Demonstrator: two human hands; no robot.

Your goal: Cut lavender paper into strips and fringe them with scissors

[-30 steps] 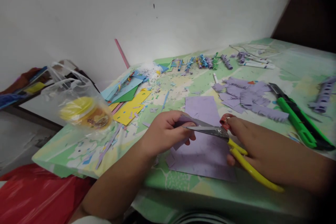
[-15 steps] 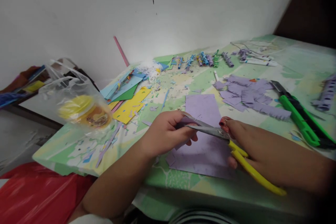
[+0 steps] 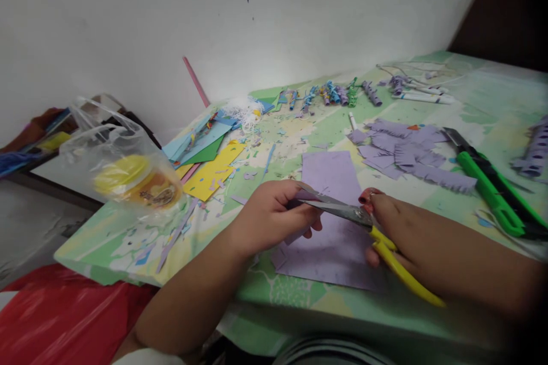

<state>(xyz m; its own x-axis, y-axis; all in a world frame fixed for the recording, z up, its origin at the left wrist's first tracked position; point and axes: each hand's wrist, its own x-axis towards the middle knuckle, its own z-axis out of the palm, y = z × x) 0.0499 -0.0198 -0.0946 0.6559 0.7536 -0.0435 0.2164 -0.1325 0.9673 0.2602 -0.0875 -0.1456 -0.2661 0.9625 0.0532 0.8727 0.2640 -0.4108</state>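
My left hand pinches a small piece of purple paper, mostly hidden by the fingers. Wrapped around the yellow handles of a pair of scissors is my right hand, with a reddish wrapping on one fingertip. The blades point left and lie at the paper in my left hand, nearly closed. Below both hands a purple sheet lies flat on the table, with small purple scraps on its lower left corner. A heap of fringed purple strips lies beyond my right hand.
A green utility knife lies at the right. Rolled, cut paper tubes and white markers line the back. On the left are coloured sheets, paper scraps and a clear bag around a yellow-lidded cup.
The scissor blades have drawn closer together, and the yellow handle in my right hand has swung up and left. My left hand keeps its place.
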